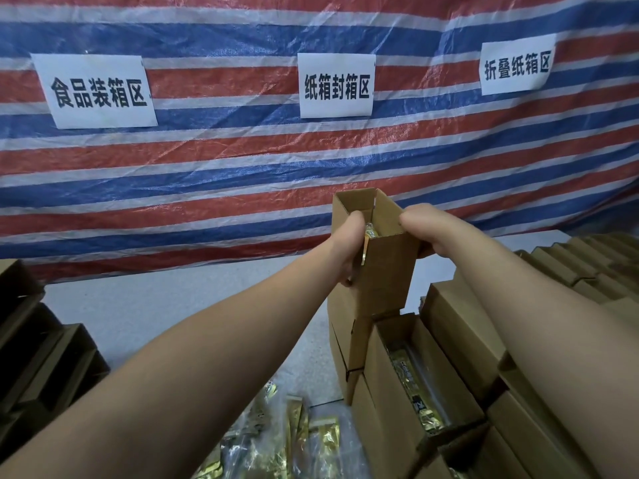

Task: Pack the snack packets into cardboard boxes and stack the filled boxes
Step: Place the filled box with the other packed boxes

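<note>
Now held upright over the stack: narrow cardboard box [383,250], long axis vertical, open end up, gold snack packet [370,233] showing inside. Left hand [349,247] wrapped round its left wall, right hand [420,226] curled on the right edge, both equally near. Directly below, filled boxes [449,340] and an open one. Pale tabletop [173,312], loose packets [294,433] near; striped tarp [242,160] with paper signs behind.

Two bare forearms are seen, entering from about 7 o'clock and 5 o'clock and tapering towards 12 o'clock. No sleeve is seen over either forearm. The left hand [349,248] and the right hand [427,229] are ungloved. Rounded knuckles and short thumbs are shown; the nails are hidden from the head view.
</note>
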### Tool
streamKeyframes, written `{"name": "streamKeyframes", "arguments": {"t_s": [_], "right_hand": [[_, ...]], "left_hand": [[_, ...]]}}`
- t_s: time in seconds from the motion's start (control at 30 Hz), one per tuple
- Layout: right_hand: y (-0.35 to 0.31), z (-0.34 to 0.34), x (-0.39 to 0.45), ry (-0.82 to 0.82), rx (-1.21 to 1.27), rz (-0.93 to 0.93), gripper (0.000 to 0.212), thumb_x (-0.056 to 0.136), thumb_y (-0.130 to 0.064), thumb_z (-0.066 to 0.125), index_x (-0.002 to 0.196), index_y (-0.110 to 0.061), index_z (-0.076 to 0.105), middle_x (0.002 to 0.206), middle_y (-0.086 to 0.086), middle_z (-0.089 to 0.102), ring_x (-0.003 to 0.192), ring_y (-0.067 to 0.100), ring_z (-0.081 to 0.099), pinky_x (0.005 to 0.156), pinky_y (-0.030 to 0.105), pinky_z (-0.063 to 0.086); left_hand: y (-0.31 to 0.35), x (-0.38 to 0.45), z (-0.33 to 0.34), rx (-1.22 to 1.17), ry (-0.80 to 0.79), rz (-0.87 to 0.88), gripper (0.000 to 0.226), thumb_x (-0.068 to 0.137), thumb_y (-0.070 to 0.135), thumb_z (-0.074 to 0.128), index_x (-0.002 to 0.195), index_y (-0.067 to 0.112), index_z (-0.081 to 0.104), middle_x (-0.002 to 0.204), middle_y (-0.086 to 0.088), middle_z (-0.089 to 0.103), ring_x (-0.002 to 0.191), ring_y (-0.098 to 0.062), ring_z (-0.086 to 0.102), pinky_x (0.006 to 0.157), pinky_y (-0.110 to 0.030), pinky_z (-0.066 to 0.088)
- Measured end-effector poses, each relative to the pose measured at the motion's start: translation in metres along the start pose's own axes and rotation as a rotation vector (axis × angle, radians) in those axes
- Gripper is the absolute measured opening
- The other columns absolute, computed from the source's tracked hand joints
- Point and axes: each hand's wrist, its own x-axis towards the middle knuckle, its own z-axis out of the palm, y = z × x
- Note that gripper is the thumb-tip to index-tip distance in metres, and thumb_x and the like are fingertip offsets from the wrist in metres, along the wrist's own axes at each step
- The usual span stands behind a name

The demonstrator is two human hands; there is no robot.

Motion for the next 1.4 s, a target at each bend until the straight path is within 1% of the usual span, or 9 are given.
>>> {"name": "streamKeyframes", "arguments": {"t_s": [0.27, 0.37, 0.5, 0.77, 0.97, 1.07, 1.13, 1.2, 1.4], "right_hand": [[0.0, 0.007, 0.002, -0.018, 0.033, 0.021, 0.031, 0.106, -0.03, 0.037, 0.122, -0.009, 0.054, 0.108, 0.014, 0.064, 0.095, 0.029, 0.064, 0.068, 0.034, 0.054], [-0.001, 0.007, 0.002, -0.018, 0.072, 0.035, 0.038, 0.105, -0.046, 0.039, 0.12, -0.013, 0.052, 0.104, 0.01, 0.064, 0.092, 0.027, 0.064, 0.062, 0.032, 0.051], [0.0, 0.009, 0.006, 0.003, 0.079, 0.028, 0.052, 0.102, -0.056, 0.039, 0.128, -0.013, 0.05, 0.111, 0.011, 0.063, 0.101, 0.03, 0.063, 0.076, 0.037, 0.055], [-0.002, 0.01, 0.01, 0.043, 0.047, 0.033, 0.066, 0.099, -0.063, 0.038, 0.14, -0.012, 0.046, 0.132, 0.013, 0.059, 0.116, 0.034, 0.06, 0.091, 0.042, 0.055], [-0.003, 0.001, 0.008, 0.088, -0.018, -0.002, 0.049, 0.1, -0.06, 0.039, 0.117, -0.015, 0.048, 0.106, 0.009, 0.059, 0.081, 0.023, 0.06, 0.077, 0.037, 0.05], [-0.008, -0.006, 0.001, 0.095, -0.042, -0.036, 0.043, 0.101, -0.055, 0.041, 0.113, -0.015, 0.048, 0.096, 0.007, 0.06, 0.079, 0.021, 0.059, 0.062, 0.03, 0.048], [-0.015, -0.009, -0.009, 0.093, -0.086, -0.086, 0.048, 0.1, -0.054, 0.044, 0.122, -0.013, 0.053, 0.112, 0.012, 0.062, 0.094, 0.026, 0.063, 0.067, 0.034, 0.056], [-0.02, -0.011, -0.017, 0.119, -0.168, -0.139, 0.057, 0.1, -0.052, 0.046, 0.141, -0.012, 0.047, 0.137, 0.015, 0.054, 0.119, 0.033, 0.057, 0.09, 0.045, 0.056], [-0.049, -0.006, -0.056, 0.209, -0.278, -0.3, 0.048, 0.102, -0.042, 0.049, 0.139, -0.012, 0.049, 0.137, 0.013, 0.055, 0.114, 0.029, 0.057, 0.084, 0.036, 0.049]], "left_hand": [[-0.005, 0.003, -0.003, -0.043, 0.037, -0.018, 0.056, 0.097, 0.069, 0.025, 0.119, 0.021, 0.041, 0.086, -0.002, 0.05, 0.094, -0.027, 0.047, 0.108, -0.058, 0.032], [-0.005, 0.003, -0.004, -0.05, 0.029, -0.016, 0.07, 0.095, 0.074, 0.02, 0.133, 0.019, 0.042, 0.107, -0.007, 0.053, 0.127, -0.034, 0.047, 0.11, -0.058, 0.03], [-0.004, -0.001, -0.005, -0.046, 0.031, -0.018, 0.085, 0.094, 0.077, 0.017, 0.15, 0.015, 0.034, 0.149, -0.015, 0.045, 0.14, -0.038, 0.036, 0.113, -0.06, 0.025], [-0.001, -0.01, -0.011, -0.016, 0.045, -0.015, 0.087, 0.094, 0.077, 0.014, 0.157, 0.017, 0.021, 0.162, -0.013, 0.027, 0.148, -0.041, 0.022, 0.116, -0.062, 0.018], [0.001, -0.015, -0.024, 0.001, 0.087, -0.004, 0.089, 0.091, 0.081, 0.016, 0.159, 0.023, 0.011, 0.165, -0.013, 0.014, 0.15, -0.042, 0.013, 0.116, -0.065, 0.016], [0.004, -0.022, -0.035, 0.026, 0.073, 0.003, 0.089, 0.09, 0.082, 0.016, 0.158, 0.024, 0.017, 0.164, -0.011, 0.02, 0.149, -0.041, 0.017, 0.116, -0.063, 0.019], [0.006, -0.033, -0.043, 0.037, 0.094, 0.024, 0.085, 0.092, 0.08, 0.016, 0.158, 0.026, 0.017, 0.164, -0.011, 0.02, 0.149, -0.04, 0.018, 0.116, -0.063, 0.019], [0.007, -0.043, -0.049, 0.044, 0.115, 0.047, 0.082, 0.094, 0.077, 0.017, 0.158, 0.027, 0.015, 0.165, -0.011, 0.017, 0.15, -0.04, 0.018, 0.116, -0.063, 0.018], [0.01, -0.093, -0.077, 0.033, 0.16, 0.083, 0.079, 0.096, 0.074, 0.02, 0.158, 0.027, 0.008, 0.166, -0.011, 0.013, 0.15, -0.04, 0.018, 0.117, -0.062, 0.02]]}}
